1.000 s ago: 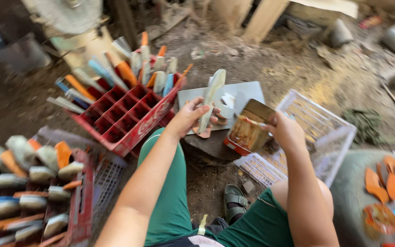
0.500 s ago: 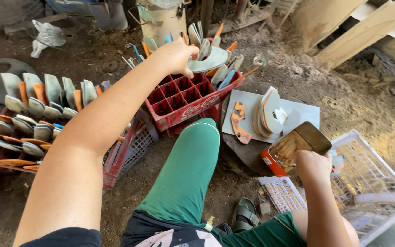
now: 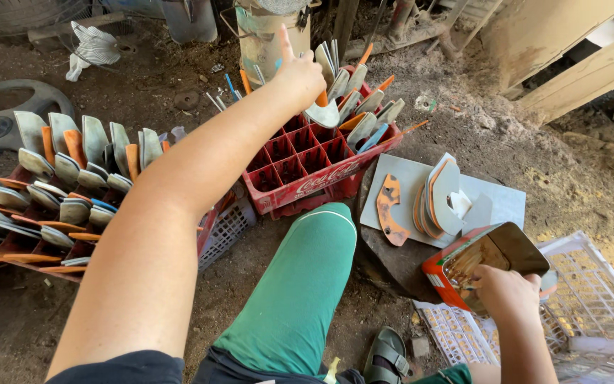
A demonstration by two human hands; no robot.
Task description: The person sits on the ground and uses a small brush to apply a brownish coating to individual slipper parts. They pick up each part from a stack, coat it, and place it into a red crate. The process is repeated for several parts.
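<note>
Up ahead, the left hand point(image 3: 298, 73) closes its grip on one grey blade point(image 3: 323, 114), held flat above the red crate point(image 3: 300, 178), its orange handle pointing away. About ten more blades stand upright in the crate's far cells. Nearer, the right hand point(image 3: 507, 293) clasps one open tin point(image 3: 488, 259) beside a grey slab point(image 3: 495, 199) carrying a small stack of blades point(image 3: 438, 199).

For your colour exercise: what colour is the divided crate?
Red crate, shown in the head view.
</note>
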